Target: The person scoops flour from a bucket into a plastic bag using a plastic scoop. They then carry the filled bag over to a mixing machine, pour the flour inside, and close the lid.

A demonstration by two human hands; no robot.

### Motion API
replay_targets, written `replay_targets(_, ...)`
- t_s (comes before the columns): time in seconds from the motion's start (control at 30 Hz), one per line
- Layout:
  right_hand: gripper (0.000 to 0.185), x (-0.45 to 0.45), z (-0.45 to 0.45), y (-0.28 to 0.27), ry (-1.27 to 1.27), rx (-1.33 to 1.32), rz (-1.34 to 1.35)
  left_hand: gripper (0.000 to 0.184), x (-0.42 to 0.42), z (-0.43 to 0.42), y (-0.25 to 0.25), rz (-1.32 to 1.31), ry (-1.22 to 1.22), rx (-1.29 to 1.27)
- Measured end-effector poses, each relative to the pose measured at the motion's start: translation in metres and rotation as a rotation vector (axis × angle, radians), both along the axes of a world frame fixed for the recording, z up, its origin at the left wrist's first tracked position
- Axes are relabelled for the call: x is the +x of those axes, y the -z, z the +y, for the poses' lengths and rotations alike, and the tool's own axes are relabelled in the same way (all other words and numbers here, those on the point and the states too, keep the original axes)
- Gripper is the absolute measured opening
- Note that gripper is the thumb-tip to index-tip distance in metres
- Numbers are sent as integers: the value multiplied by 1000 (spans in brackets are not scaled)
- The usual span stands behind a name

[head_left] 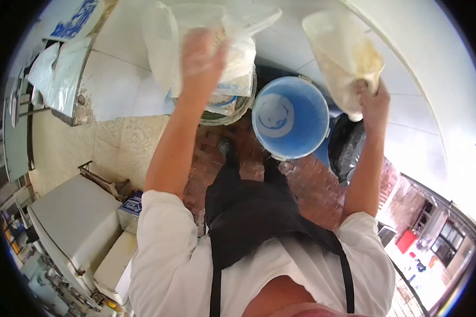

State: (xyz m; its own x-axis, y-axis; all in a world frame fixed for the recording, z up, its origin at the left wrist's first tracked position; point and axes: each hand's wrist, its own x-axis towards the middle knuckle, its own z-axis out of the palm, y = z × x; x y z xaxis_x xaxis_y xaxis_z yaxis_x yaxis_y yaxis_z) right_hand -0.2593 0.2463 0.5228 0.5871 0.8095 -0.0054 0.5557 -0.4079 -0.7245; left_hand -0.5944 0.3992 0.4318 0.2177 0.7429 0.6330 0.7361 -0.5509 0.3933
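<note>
My left hand (202,55), smeared by motion, is over the mouth of an open plastic bag (161,50) that has pale, flour-like powder in it. Its fingers do not show clearly. The bag rests on top of a round bin (230,117). Out to the right, my right hand (374,103) is closed around the handle of a whitish, translucent plastic scoop (330,61). Pale material shows inside the scoop, and its wide end points up and left. Between my arms on the floor stands a blue bucket (314,113), with a whitish patch on its bottom.
A black plastic bag (349,145) sits right of the bucket. White tiled wall (113,79) runs behind the bins. On the left are a white chest-like box (76,211), a small blue-and-white carton (129,210) and a plastic-wrapped stack (61,74). The floor (309,185) is red brick.
</note>
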Motion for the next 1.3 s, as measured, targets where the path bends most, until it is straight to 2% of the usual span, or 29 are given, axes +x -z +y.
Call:
replay_targets(0.07,29,29,-35,60,85,2,131,62,-29,-2,-7,-160,-420,97)
replay_targets(0.13,27,42,-65,109,120,-39,205,95,-71,16,-23,-110,-523,100)
replay_targets(0.23,23,61,-94,164,49,-161,215,99,-86,57,13,121,-547,-371)
replay_targets(0.33,22,73,-107,205,25,-190,263,99,-61,70,25,377,-382,-392)
replay_targets(0.43,25,72,-117,224,12,-239,266,82,-37,68,28,570,-322,-398)
replay_targets(0.53,27,67,-121,227,19,-242,282,41,-53,94,53,564,-254,-399)
replay_targets(0.63,24,65,-124,220,17,-306,251,25,-59,108,47,272,-369,-200)
replay_targets(0.73,22,65,-130,221,32,-266,292,17,-71,134,4,-604,-3,-231)
replay_targets(0.83,22,64,-132,221,40,-275,285,23,-73,139,-66,-989,-11,-494)
replay_targets(0.93,23,60,-130,221,46,-280,289,25,-67,116,-120,-943,50,-548)
replay_targets(1.03,25,56,-128,224,42,-286,280,25,-59,110,-139,-967,99,-523)
replay_targets(1.13,27,59,-128,235,28,-275,264,27,-42,102,-144,-992,243,-504)
replay_targets(1.3,27,59,-123,238,25,-283,267,30,-58,100,-118,-950,308,-668)
